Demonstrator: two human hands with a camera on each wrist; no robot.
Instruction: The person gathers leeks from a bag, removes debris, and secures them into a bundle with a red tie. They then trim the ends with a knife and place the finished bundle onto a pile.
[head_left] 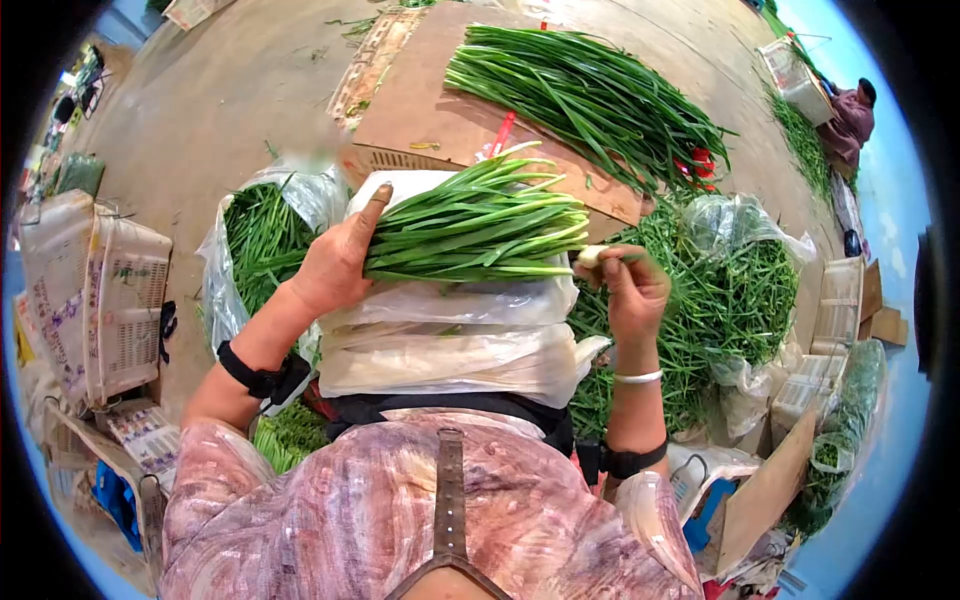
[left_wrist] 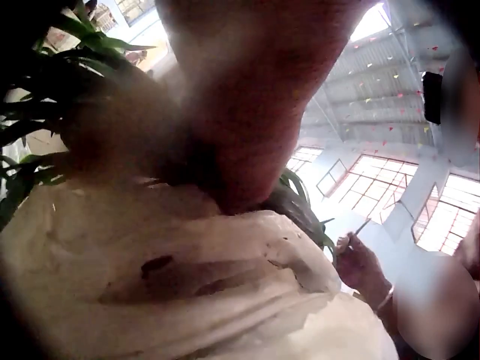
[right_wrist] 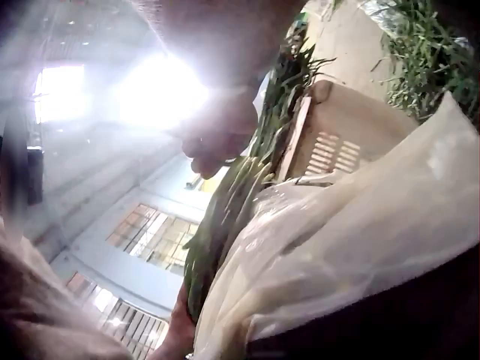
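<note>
A bundle of long green stalks (head_left: pixel 470 225) lies across the white plastic-covered lap, pale ends toward the right. My left hand (head_left: pixel 345 250) grips its left part, thumb up over the leaves. Just off the pale ends, my right hand (head_left: pixel 635 290) pinches a small whitish piece (head_left: pixel 590 256) between thumb and fingertips. In the left wrist view the left hand (left_wrist: pixel 240 105) is dark and blurred above the plastic (left_wrist: pixel 180 270). The right wrist view shows the right hand (right_wrist: pixel 221 131) beside the stalk ends (right_wrist: pixel 244 180).
Ahead, a larger pile of green stalks (head_left: pixel 590 100) lies on a brown board (head_left: pixel 410 110). Bags of greens stand at left (head_left: pixel 262 235) and right (head_left: pixel 730 300). White crates (head_left: pixel 125 300) are stacked at far left. Another person (head_left: pixel 850 125) is at the far right.
</note>
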